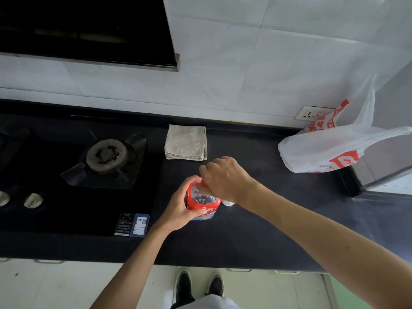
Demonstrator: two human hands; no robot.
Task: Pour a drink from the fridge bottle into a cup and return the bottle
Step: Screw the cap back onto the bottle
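A clear plastic bottle (201, 202) with a red label stands upright on the black counter (256, 230), seen from above. My left hand (178, 206) wraps around its body from the left. My right hand (225, 178) is closed over the bottle's top, where a bit of red cap (204, 182) shows under the fingers. A small white cup (228, 203) stands on the counter just right of the bottle, mostly hidden under my right wrist.
A folded grey cloth (186, 142) lies behind the bottle near the wall. A gas hob with a burner (107, 156) and knobs (33, 200) fills the left. A white and red plastic bag (334, 148) sits at the right by a wall socket (311, 113).
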